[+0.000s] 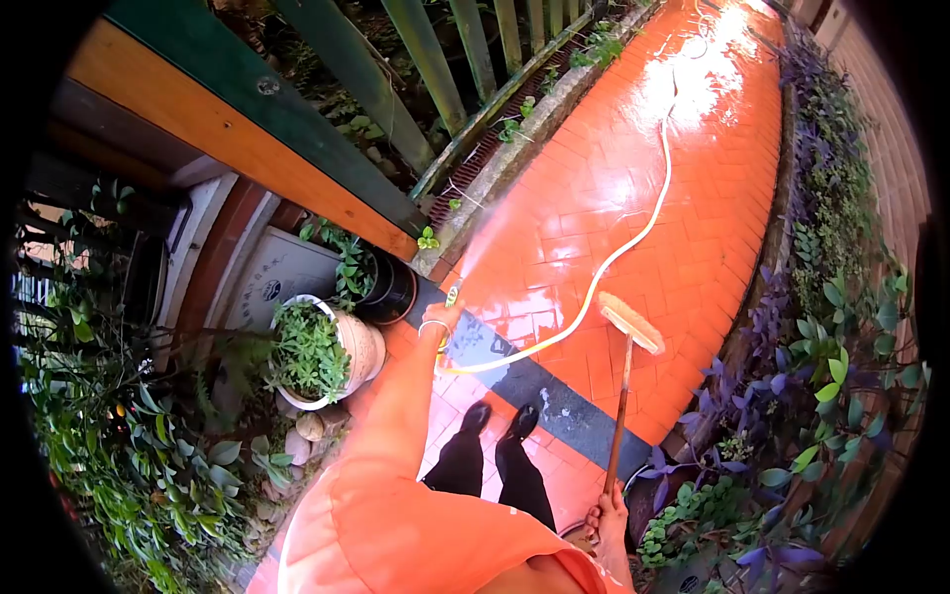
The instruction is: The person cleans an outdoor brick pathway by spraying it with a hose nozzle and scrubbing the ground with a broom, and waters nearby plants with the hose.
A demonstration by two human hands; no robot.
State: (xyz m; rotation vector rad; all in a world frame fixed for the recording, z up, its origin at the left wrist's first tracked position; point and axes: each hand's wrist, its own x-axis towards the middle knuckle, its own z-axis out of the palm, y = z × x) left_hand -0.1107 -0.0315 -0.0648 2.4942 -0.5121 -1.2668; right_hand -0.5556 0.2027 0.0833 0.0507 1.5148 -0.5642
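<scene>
Hose (650,226) in left hand (441,318), fingers clenched round it behind nozzle (453,295); nozzle points forward, mist (485,238) fanning beyond fingertips, pale tube curving rightward, then away. Long-handled brush (622,389) grasped in right hand: (610,512) slim handle (616,436) runs forward from fingers to fluffy crosswise head (630,320) over wet, glossy orange paving (712,228). Left of left-hand fingers: round whitish pot (364,348), leafy plant (310,351) inside; just beside, dark glossy pot (396,292), greenery (352,262) inside.

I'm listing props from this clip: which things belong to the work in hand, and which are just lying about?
Seemingly in use:
hose, its spraying nozzle in the left hand
long-handled brush, in the right hand
wet orange paving

Apparently just there:
pale planter
black pot
slatted fence
purple-leaved plants
</scene>
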